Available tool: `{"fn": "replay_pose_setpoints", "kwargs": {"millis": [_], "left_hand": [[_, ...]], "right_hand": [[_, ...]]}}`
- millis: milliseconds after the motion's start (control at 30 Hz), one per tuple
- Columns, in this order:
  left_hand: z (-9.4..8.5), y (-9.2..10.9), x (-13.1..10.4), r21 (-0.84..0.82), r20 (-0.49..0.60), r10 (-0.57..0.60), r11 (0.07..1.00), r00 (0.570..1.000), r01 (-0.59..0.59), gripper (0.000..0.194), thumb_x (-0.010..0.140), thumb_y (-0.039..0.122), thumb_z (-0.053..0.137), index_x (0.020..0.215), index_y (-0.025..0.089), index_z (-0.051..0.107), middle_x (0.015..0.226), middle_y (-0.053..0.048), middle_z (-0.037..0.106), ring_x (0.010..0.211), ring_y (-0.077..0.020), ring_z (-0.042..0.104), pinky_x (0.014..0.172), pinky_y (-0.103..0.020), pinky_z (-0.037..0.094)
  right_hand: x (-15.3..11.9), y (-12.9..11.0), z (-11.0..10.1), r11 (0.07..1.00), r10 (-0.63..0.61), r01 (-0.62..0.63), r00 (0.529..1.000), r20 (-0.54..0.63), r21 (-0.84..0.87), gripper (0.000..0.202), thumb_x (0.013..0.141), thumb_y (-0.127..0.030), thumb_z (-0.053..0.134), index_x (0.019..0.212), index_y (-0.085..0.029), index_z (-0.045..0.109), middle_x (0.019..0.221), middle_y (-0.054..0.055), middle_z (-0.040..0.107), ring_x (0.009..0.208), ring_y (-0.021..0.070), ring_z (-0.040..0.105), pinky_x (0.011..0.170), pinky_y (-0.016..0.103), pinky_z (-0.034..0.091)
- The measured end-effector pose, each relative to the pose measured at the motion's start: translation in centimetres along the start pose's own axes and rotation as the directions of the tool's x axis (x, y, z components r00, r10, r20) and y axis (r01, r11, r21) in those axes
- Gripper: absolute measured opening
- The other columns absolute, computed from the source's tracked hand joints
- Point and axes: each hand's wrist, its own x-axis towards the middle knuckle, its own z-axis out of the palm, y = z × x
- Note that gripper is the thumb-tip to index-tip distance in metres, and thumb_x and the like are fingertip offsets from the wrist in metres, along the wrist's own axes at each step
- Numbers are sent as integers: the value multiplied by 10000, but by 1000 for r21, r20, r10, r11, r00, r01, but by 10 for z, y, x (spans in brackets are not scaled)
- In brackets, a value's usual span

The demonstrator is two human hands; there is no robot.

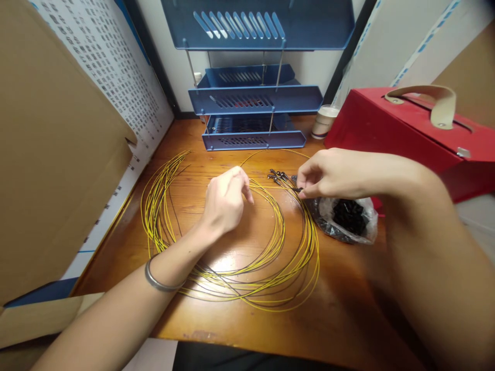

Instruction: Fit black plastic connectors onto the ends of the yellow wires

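1. One wooden table [240, 327] carries the wires, rack, bag and cup.
2. Brown cardboard [50, 134] stands along the left side.
3. Red box [390, 136] with a beige strap handle [444, 105], at the right behind the right forearm.
4. Blue rack [255, 100], tiered on thin metal posts, at the back of the table.
5. Yellow and dark wires [266, 288] lie in wide, loose loops on the table, in front of the rack; both hands are over them.
6. Clear bag [369, 232] of black pieces [350, 216], open, just beside the loops, below the right hand.
7. Left hand [247, 191]: fingers curled in, grip nearly closed, a yellow wire running from it toward the right hand; whether it pinches that wire, I cannot tell.
8. Right hand [301, 189]: grip closed, thumb and finger pinching a small black tip.
9. Cup [324, 122], upright between rack and red box.
10. Grey bracelet [154, 281] around the left wrist.
11. Several black ends [279, 176], bunched just left of the right hand.
12. Black tip [297, 189], at the right fingertips.
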Motion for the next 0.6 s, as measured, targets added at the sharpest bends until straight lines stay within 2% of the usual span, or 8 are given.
{"fn": "replay_pose_setpoints", "kwargs": {"millis": [200,333,500,600], "left_hand": [[3,2,-1,11,2,-31,999,1000,31,374,959,367,486,623,204,498,533,4,611,502,-128,539,549,-267,401],[4,2,1,-95,-18,-43,995,999,41,396,978,387,473,627,206,496,524,-4,610,469,-118,500,508,-262,375],[5,2,2,-123,-24,-56,991,998,52,481,1009,462,415,612,210,519,492,-10,585,454,-124,504,487,-272,374],[4,3,0,-145,-18,-66,987,998,63,520,1025,418,367,563,216,500,456,-10,558,453,-127,514,510,-277,394]], "right_hand": [[0,1,0,1000,23,-23,1000,-8,-3,83,770,-302,661,734,-229,676,692,-5,657,627,171,554,590,308,378],[0,3,0,1000,20,-20,999,-27,4,93,773,-319,667,744,-232,687,694,2,662,639,182,560,591,314,381],[0,3,0,1000,21,-21,1000,-21,-1,84,764,-315,657,749,-239,689,702,0,672,651,186,577,594,315,398],[0,2,0,1000,1,-1,1000,-12,-8,103,760,-325,645,739,-234,689,692,1,670,635,178,578,581,308,401]]}}
